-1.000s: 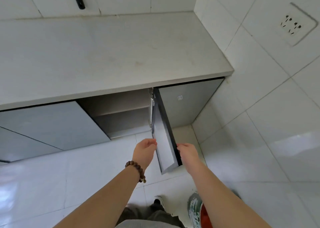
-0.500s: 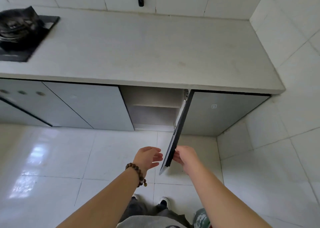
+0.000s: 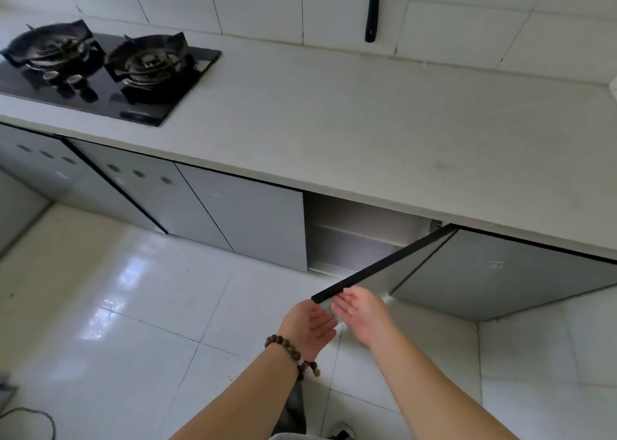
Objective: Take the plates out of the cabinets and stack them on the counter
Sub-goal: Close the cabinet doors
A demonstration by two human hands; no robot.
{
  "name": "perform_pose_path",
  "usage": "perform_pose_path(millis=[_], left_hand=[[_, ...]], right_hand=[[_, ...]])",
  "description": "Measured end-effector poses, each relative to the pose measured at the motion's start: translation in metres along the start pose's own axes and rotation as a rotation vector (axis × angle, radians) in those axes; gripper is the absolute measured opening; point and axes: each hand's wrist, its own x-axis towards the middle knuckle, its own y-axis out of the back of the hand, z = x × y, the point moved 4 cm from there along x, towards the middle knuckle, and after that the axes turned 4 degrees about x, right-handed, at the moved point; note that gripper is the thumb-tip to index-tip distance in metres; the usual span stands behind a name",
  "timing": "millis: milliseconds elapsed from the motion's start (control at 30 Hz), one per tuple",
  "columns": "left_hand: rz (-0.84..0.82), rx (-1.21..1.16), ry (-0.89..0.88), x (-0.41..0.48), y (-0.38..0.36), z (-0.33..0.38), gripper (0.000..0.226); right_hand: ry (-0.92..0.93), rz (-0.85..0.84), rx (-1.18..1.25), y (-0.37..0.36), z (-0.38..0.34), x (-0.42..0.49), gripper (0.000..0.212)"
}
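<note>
A grey cabinet door (image 3: 397, 266) with a black edge stands swung open under the white counter (image 3: 334, 112). Behind it the cabinet opening (image 3: 354, 236) shows one shelf and no plates that I can see. My left hand (image 3: 309, 324), with a bead bracelet at the wrist, hovers open just below the door's free corner. My right hand (image 3: 362, 309) is open too, its fingers stretched beside the door's outer face near that corner. Neither hand holds anything. No plate is in view anywhere.
A black two-burner gas hob (image 3: 100, 72) sits on the counter at the left. Closed grey cabinet doors (image 3: 247, 219) run left of the opening, another (image 3: 500, 272) to its right. A black handle (image 3: 372, 9) hangs on the tiled wall. The floor is glossy white tile.
The view has swung left, bringing the hob in. Both hands have let go of the door's edge and opened; the door stands at a wider angle.
</note>
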Motion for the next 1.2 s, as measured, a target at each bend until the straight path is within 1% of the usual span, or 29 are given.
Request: perform_pose_path(millis=[67,167,333,400,500,533,600,667,733,833,967,1200], left_hand=[[-0.025,-0.066,-0.015,0.007,-0.005,0.023,0.032],[-0.078,-0.152,0.021,0.020,-0.008,0.060,0.043],[-0.144,-0.178,0.045,0.045,-0.010,0.112,0.050],[-0.143,-0.160,0.047,0.054,-0.011,0.129,0.047],[-0.122,-0.142,0.057,0.066,-0.015,0.148,0.027],[-0.114,-0.156,0.068,0.069,-0.016,0.152,0.026],[-0.104,-0.197,0.086,0.071,-0.022,0.158,0.034],[-0.115,-0.250,0.091,0.071,-0.028,0.165,0.048],[-0.120,-0.276,0.084,0.072,-0.033,0.173,0.052],[-0.121,-0.242,0.078,0.076,-0.037,0.185,0.049],[-0.149,-0.213,0.044,0.080,-0.045,0.197,0.035],[-0.181,-0.181,0.003,0.086,-0.058,0.215,0.035]], right_hand=[[-0.009,-0.012,0.043,-0.016,-0.006,0.010,0.023],[-0.013,-0.001,0.145,-0.041,-0.017,0.026,0.031],[0.034,0.047,0.231,-0.076,-0.028,0.051,0.028],[0.046,0.085,0.256,-0.085,-0.031,0.058,0.026],[0.064,0.133,0.288,-0.094,-0.034,0.067,0.023],[0.069,0.142,0.294,-0.097,-0.036,0.069,0.023],[0.078,0.151,0.295,-0.101,-0.039,0.072,0.024],[0.088,0.148,0.300,-0.106,-0.044,0.075,0.025],[0.095,0.148,0.302,-0.112,-0.050,0.079,0.024],[0.097,0.136,0.310,-0.120,-0.060,0.084,0.025],[0.074,0.110,0.295,-0.128,-0.074,0.089,0.027],[0.047,0.122,0.187,-0.140,-0.095,0.095,0.033]])
